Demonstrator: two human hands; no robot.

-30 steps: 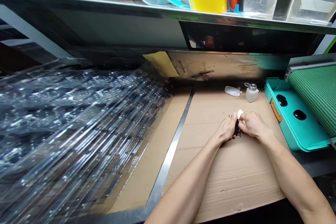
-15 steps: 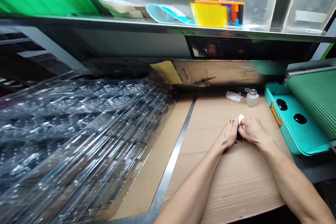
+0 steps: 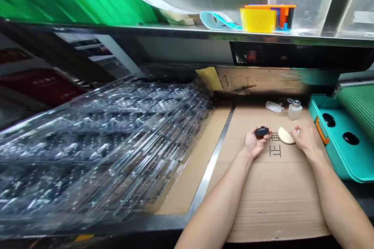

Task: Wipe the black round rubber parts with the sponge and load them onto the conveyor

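My left hand (image 3: 254, 144) is turned palm up over the cardboard sheet (image 3: 263, 186) and its fingers pinch a small black oval part (image 3: 261, 131). My right hand (image 3: 304, 140) rests on the cardboard just to the right, fingers closed on the edge of a cream-coloured pad (image 3: 285, 135) that lies flat beside black printed characters. The two hands are a short gap apart.
A big stack of clear plastic blister trays (image 3: 96, 144) fills the left side. A small white pump bottle (image 3: 294, 109) and a crumpled white wipe (image 3: 274, 106) sit at the back. A teal tray (image 3: 339, 144) with two black parts and a green conveyor belt (image 3: 360, 105) stand right. A steel shelf (image 3: 204, 33) overhangs.
My hands were pressed together around the black part and the pad. They have come apart: the left keeps the black part, the right has laid the pad on the cardboard.
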